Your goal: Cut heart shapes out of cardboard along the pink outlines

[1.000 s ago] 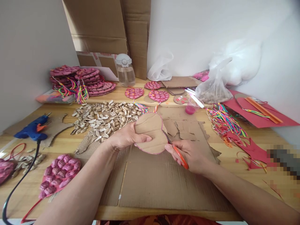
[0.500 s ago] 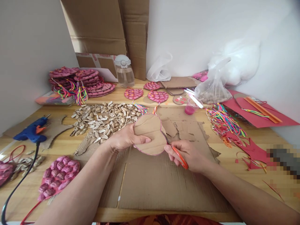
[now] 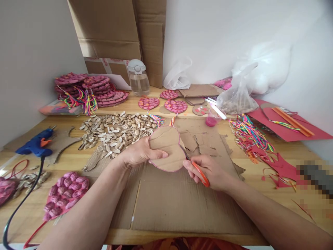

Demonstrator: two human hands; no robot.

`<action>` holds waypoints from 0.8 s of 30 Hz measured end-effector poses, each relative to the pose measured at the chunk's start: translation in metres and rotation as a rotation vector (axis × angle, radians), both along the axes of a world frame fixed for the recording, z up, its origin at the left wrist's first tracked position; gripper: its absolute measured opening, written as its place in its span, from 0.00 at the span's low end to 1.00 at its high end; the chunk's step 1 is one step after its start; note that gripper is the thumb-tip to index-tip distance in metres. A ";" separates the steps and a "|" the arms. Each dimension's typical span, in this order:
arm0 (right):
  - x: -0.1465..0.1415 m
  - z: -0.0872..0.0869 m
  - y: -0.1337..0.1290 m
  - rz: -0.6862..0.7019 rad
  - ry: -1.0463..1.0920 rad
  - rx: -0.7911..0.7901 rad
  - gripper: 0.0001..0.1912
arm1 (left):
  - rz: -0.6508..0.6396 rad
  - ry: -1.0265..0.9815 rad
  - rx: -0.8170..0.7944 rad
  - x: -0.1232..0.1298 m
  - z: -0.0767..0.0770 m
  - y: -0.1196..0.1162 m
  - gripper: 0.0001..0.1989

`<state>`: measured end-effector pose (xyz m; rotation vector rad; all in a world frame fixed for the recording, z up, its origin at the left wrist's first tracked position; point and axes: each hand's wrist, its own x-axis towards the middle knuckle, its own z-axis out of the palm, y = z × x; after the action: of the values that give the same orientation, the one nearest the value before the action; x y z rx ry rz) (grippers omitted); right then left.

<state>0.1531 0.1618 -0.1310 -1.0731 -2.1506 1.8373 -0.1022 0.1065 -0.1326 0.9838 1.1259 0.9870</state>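
Observation:
A brown cardboard heart [image 3: 168, 144] with a pink outline is gripped in my left hand [image 3: 142, 152], thumb lying on its face and fingers behind. My right hand [image 3: 208, 172] is closed around orange-handled scissors [image 3: 201, 173]. Their blades meet the heart's right edge, though my fingers and the cardboard hide much of them. A larger cardboard sheet [image 3: 187, 205] lies flat under both hands.
Peanut shells [image 3: 117, 133] spread behind my left hand. A blue glue gun [image 3: 36, 144] and a shell-covered pink heart [image 3: 67, 192] lie left. Along the back stand a water bottle [image 3: 138, 78] and a pink paint cup [image 3: 211, 119]. Colourful threads [image 3: 251, 133] lie right.
Almost nothing differs. Both hands keep their holds on the cardboard heart and the scissors, and the view has shifted very slightly.

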 end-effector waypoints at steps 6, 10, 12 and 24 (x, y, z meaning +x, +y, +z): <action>0.002 -0.009 0.003 -0.007 -0.032 0.080 0.26 | 0.051 -0.058 -0.044 0.004 0.003 -0.001 0.33; 0.004 -0.015 0.004 -0.026 -0.041 0.148 0.26 | 0.061 -0.147 0.015 0.004 0.002 0.000 0.34; 0.005 -0.015 0.005 -0.009 -0.065 0.180 0.26 | 0.065 -0.205 0.047 0.003 0.002 0.003 0.35; 0.006 -0.013 0.005 0.047 -0.152 0.251 0.24 | 0.110 -0.331 -0.022 -0.001 0.002 0.012 0.47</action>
<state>0.1592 0.1665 -0.1440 -1.1452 -2.4307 1.4922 -0.1033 0.1184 -0.1309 0.7142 0.9177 1.1748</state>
